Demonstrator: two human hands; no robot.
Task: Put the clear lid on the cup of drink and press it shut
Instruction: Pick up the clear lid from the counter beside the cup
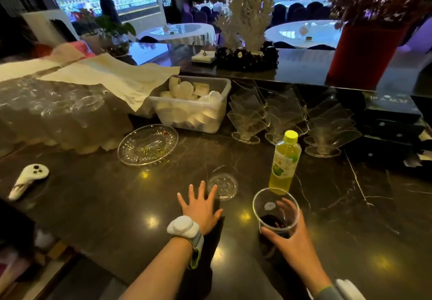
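At a dark marble tabletop (117, 206), my right hand (295, 246) gripped a clear plastic cup (275, 210) low in the frame, right of centre, thumb in front and fingers wrapped behind. The cup held a small pool of dark drink at its bottom and carried no lid. My left hand (200, 208) was spread flat and released, grasping nothing, its fingertips just beside the clear lid (222, 186), which lay on the tabletop a little above centre-bottom of the frame, apart from the cup. A yellow-capped bottle of pale green drink (284, 159) stood upright just above the cup. Further up were a cut-glass plate (147, 144), a plastic tub of white items (191, 105) and clear stands (294, 117). A white controller (29, 180) lay at the left edge.
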